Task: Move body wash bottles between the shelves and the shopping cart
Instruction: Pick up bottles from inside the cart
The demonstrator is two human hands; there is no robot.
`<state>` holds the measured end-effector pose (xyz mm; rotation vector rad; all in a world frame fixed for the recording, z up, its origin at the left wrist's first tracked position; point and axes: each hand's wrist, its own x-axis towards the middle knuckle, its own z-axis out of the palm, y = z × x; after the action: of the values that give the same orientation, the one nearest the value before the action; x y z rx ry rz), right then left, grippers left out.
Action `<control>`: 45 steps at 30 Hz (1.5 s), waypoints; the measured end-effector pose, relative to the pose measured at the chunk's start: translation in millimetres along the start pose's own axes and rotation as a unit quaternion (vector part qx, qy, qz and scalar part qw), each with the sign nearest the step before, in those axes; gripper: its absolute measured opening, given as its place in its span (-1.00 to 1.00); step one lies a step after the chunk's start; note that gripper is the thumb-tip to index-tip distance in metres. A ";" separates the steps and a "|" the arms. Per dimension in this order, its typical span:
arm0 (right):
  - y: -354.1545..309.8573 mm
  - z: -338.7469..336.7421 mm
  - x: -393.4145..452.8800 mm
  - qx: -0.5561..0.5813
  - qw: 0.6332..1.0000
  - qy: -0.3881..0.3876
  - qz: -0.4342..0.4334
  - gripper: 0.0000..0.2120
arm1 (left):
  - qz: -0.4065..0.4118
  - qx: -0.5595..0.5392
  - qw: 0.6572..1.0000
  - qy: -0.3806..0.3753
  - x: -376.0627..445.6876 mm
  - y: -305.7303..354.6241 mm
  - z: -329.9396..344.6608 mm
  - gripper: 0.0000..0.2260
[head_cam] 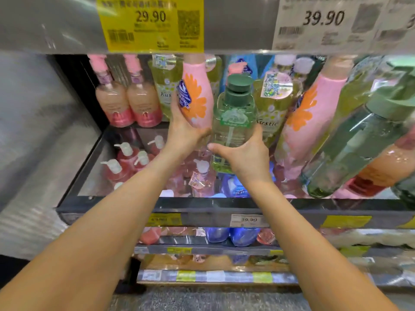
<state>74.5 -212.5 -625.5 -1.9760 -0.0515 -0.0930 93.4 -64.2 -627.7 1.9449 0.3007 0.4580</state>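
Both forearms reach into a crowded shelf
Left hand grips pink bottle; right hand grips green bottle, bottles touching

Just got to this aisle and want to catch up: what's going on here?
A person stands at a shelf of body wash. The left hand grips a pink bottle, and the right hand grips a clear green bottle. Both bottles are upright among the stocked ones. No cart is in view.
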 end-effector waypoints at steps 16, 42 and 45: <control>-16.1 -50.9 -87.7 0.193 0.980 -0.016 -0.034 -0.22 | 0.053 -0.015 0.998 -0.009 -128.7 44.3 -41.5 -0.24; -15.3 -396.4 -346.2 0.173 0.962 0.186 0.104 -0.30 | 0.079 -0.067 0.918 -0.382 -385.9 309.5 72.2 -0.28; 9.9 -464.0 -365.3 0.151 0.950 0.243 0.125 -0.29 | 0.096 -0.097 0.889 -0.438 -420.3 341.9 135.3 -0.27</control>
<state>-307.9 -640.0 -484.5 -1.5927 0.4777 -0.3807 -221.6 -485.0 -438.9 1.7908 -0.5069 -0.2871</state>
